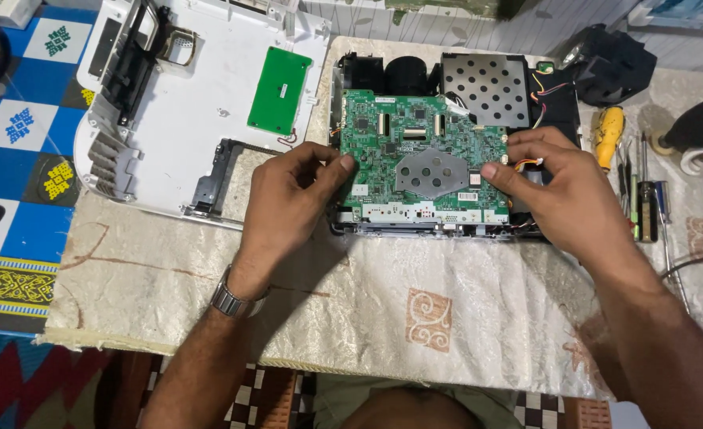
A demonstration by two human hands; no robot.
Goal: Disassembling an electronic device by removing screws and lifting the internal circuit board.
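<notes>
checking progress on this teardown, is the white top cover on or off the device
Off. The white cover lies inside-up on the cloth, left of the open device, whose green circuit board is exposed.

So the table [415, 318] is covered with a cream patterned cloth. Near the far edge in the middle sits the opened device chassis [554, 99], black inside, with a green circuit board on top. At the far left corner the white plastic cover [200, 103] lies upside down, overhanging the left edge a bit. Along the right edge there's a row of screwdrivers [645, 199], one with a yellow handle.
</notes>
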